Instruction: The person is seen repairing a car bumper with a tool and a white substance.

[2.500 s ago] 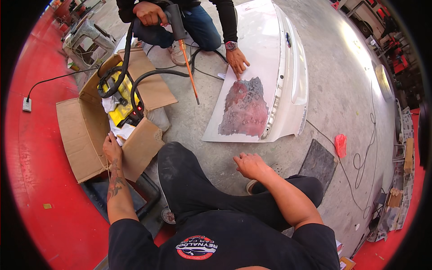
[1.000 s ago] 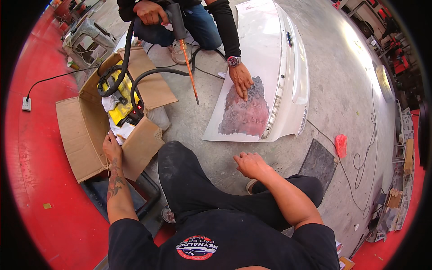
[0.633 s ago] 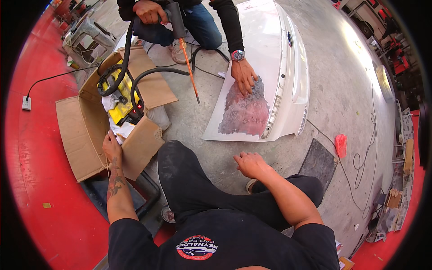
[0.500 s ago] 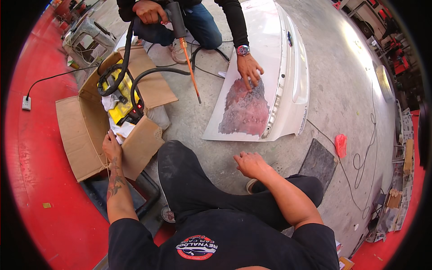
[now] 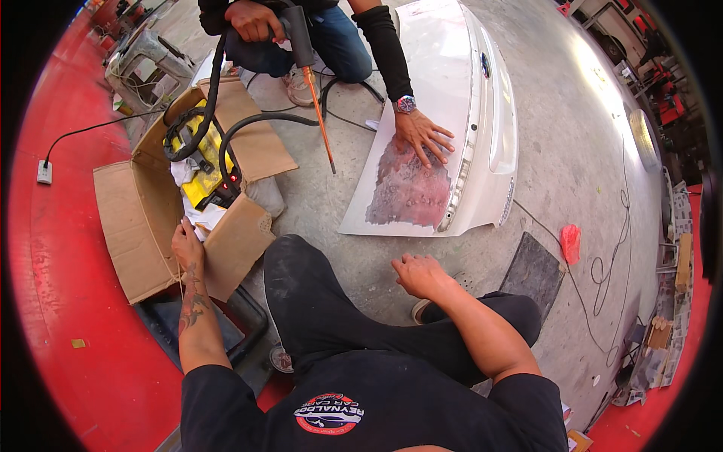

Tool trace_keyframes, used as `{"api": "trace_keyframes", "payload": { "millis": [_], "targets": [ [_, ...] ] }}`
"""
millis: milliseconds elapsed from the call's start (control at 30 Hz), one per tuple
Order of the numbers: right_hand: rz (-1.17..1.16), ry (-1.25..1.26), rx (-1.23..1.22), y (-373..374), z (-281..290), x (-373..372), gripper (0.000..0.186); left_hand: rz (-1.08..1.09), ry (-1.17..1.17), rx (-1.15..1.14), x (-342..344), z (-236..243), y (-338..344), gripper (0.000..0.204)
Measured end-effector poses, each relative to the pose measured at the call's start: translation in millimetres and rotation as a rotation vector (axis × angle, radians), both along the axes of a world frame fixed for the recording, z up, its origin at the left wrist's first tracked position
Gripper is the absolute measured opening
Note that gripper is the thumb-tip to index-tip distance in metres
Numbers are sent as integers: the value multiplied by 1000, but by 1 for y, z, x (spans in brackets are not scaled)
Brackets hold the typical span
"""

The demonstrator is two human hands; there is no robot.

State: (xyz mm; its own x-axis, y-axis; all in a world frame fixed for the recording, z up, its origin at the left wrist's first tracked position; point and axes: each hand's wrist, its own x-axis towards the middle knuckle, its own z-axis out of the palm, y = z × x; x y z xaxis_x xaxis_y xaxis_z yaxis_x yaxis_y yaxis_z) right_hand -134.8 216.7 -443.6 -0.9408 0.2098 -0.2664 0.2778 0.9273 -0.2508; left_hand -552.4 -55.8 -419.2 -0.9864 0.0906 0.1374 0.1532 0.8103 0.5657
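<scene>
My left hand (image 5: 187,247) is at the edge of an open cardboard box (image 5: 139,218), its fingers closed on the rim beside white paper. Inside the box sits a yellow machine (image 5: 203,177) with thick black cables and a small lit red display. My right hand (image 5: 420,275) hangs loosely over my right knee, fingers slightly bent and holding nothing. Across from me a kneeling person grips a gun-shaped tool (image 5: 299,38) with a long copper rod. That person's other hand (image 5: 424,139) lies spread on a white car panel (image 5: 433,68), over its bared, reddish-grey patch.
A black mat (image 5: 532,265) and a red plastic piece (image 5: 570,244) lie on the concrete at the right, with thin cables around them. A power outlet block (image 5: 44,172) with a black cord is on the red surface at the left. Shelving and clutter line the far right.
The other person's free hand has flattened from bent fingertips to a spread palm on the panel, with its forearm shifted slightly. My hands and the tool stay nearly still.
</scene>
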Motion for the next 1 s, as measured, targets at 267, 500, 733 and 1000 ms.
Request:
{"api": "trace_keyframes", "payload": {
  "millis": [267, 500, 733, 1000],
  "targets": [
    [-35, -238, -116, 2, 11, -8, 35, 0, 9, 0, -1, -1, -1, 48],
    [-5, -55, -41, 1, 3, -3, 24, 7, 10, 0, 0, -1, 0, 47],
    [-8, -83, -36, 1, 2, -4, 24, 1, 24, 8, -1, -2, -1, 48],
    [-15, -57, -35, 2, 1, -3, 23, 11, 19, 10, 0, -1, 1, 48]
  ]
}}
